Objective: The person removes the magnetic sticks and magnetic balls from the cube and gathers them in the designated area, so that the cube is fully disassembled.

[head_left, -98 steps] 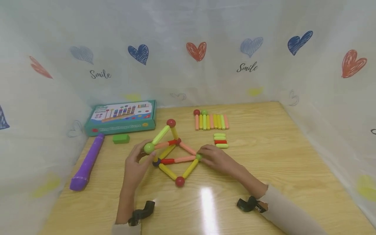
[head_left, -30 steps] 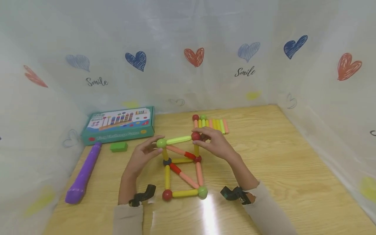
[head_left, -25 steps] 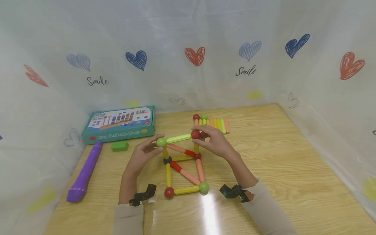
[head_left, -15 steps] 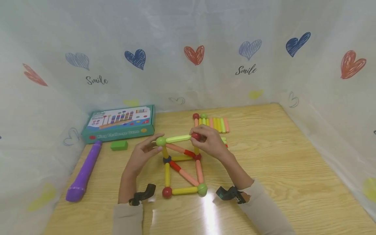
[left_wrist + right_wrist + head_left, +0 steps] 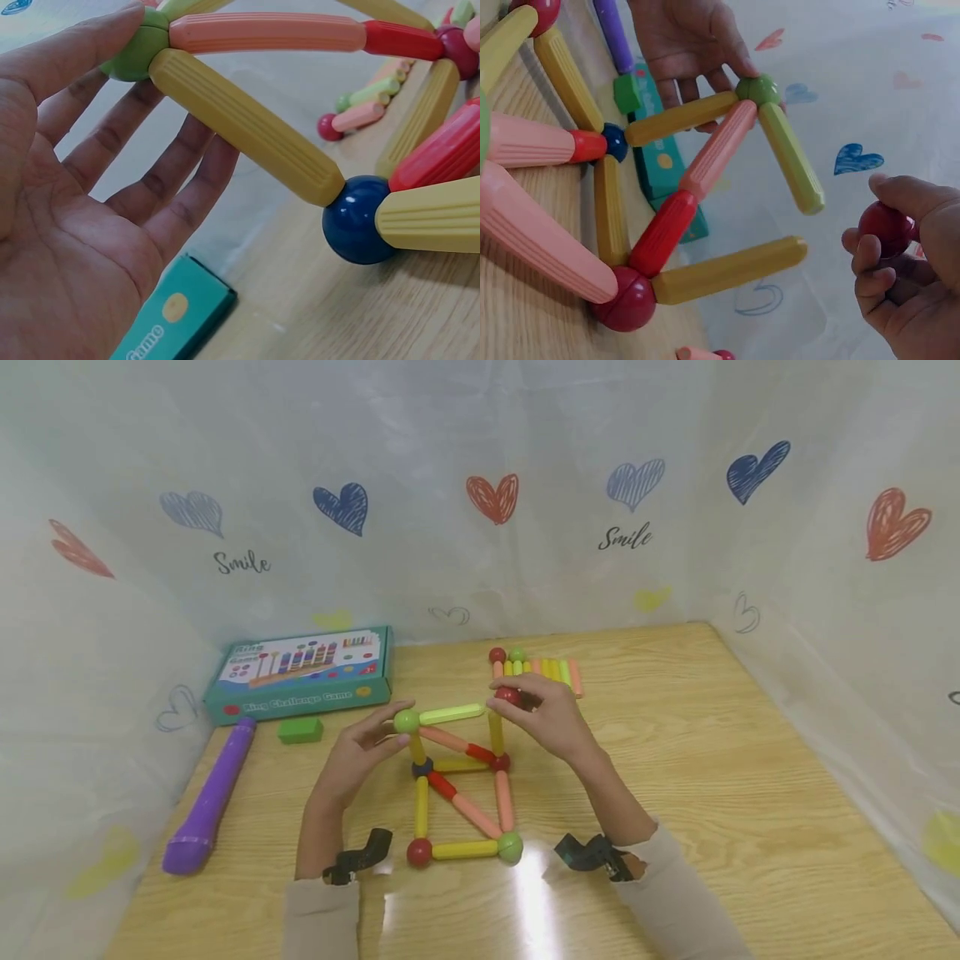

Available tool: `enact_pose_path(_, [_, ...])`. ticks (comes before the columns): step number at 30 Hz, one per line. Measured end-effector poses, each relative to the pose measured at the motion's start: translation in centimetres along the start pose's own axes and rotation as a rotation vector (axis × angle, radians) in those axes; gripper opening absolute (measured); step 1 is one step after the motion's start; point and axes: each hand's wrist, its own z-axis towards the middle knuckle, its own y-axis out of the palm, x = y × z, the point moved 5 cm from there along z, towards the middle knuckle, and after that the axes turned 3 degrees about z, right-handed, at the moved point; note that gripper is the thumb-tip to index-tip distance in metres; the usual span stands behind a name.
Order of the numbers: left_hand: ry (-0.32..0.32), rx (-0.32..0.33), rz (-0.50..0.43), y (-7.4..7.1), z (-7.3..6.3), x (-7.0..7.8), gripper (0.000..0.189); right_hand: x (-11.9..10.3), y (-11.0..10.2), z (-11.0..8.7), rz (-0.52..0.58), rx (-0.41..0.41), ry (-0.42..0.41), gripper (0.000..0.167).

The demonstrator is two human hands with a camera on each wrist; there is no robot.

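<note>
A frame of magnetic rods and balls stands on the table, its flat square of yellow and pink rods [image 5: 504, 802] nearest me. My left hand [image 5: 356, 760] pinches the green ball [image 5: 407, 721] at its raised left corner, thumb on the near side. From that ball a yellow-green rod [image 5: 791, 157] reaches right with a free end. A yellow rod [image 5: 731, 270] rises from the lower red ball [image 5: 624, 298], its tip bare too. My right hand [image 5: 553, 718] holds another red ball [image 5: 883, 225] between thumb and fingers, apart from both tips. A dark blue ball [image 5: 358, 220] joins several rods.
Behind my right hand, several rods [image 5: 562, 670] lie in a row with a red ball [image 5: 497, 655] and a green ball [image 5: 517, 654] at their ends. A teal game box [image 5: 300, 689], green block [image 5: 300, 730] and purple microphone [image 5: 210, 797] lie left.
The frame has turned since the earliest picture, and my right hand has left its near green ball for the raised red one. That red ball has just come off the rod tips, rightward.
</note>
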Motion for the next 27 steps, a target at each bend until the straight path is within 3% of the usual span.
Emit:
enact_pose_path(5, [-0.003, 0.002, -0.012, 0.0, 0.0, -0.1, 0.047, 1.3, -2.7, 1.0, 0.034, 0.046, 0.007, 0.037])
enact_pose_path(11, [-0.007, 0.007, -0.042, -0.1, -0.5, -0.2, 0.048, 5.1, -5.7, 4.9, -0.234, 0.047, 0.070, 0.044])
enact_pose_path(18, [0.002, -0.005, -0.012, -0.3, -0.7, 0.0, 0.048, 10.7, -5.8, 8.9, -0.376, -0.073, 0.184, 0.040])
enact_pose_path(27, [0.023, -0.027, 0.014, -0.2, 0.2, 0.3, 0.047, 14.5, -5.4, 10.0, -0.417, -0.195, 0.284, 0.042])
